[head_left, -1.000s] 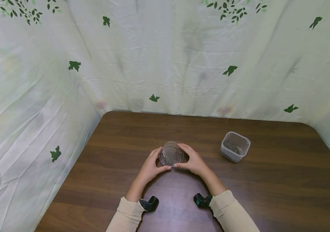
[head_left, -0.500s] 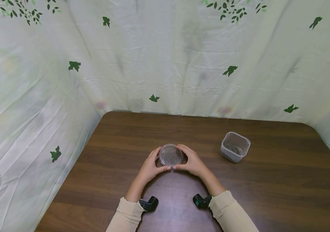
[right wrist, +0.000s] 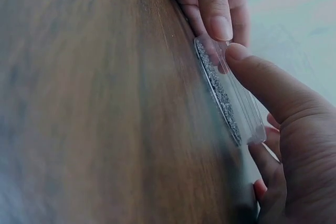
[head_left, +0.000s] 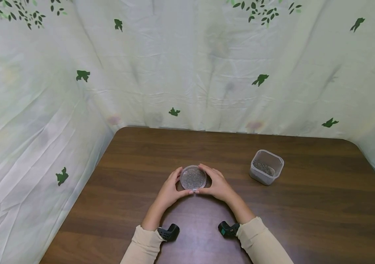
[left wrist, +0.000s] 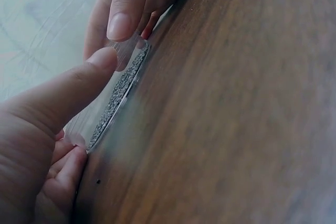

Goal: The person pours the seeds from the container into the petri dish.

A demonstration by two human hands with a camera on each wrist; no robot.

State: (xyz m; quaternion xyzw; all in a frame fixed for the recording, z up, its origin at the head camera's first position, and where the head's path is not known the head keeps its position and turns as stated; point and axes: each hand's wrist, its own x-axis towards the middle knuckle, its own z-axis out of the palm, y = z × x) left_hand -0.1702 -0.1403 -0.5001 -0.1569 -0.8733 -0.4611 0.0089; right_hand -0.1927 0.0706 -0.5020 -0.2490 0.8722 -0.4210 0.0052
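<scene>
A low, clear round jar (head_left: 193, 178) with small dark grey granules in its bottom stands upright on the wooden table, its clear lid lying level over the top. From the left side, my left hand (head_left: 169, 190) curves round it, thumb along the near edge and fingers at the far side. My right hand (head_left: 219, 186) holds it from the right in the same way. The thumb tips almost meet at the front. In both wrist views the thumbs lie at the upper part of the jar, above the layer of granules (left wrist: 116, 99); some fingers are hidden behind it.
A translucent square plastic tub (head_left: 266, 167), with more grey granules and a pale piece inside, stands to the right of the hands. The brown table (head_left: 316, 198) reaches back to a pale leaf-patterned curtain (head_left: 207, 66).
The clear lid was tilted up at its far edge one second ago; it has come down level onto the jar. Both hands stay round it with only slight shifts. The tub stays put.
</scene>
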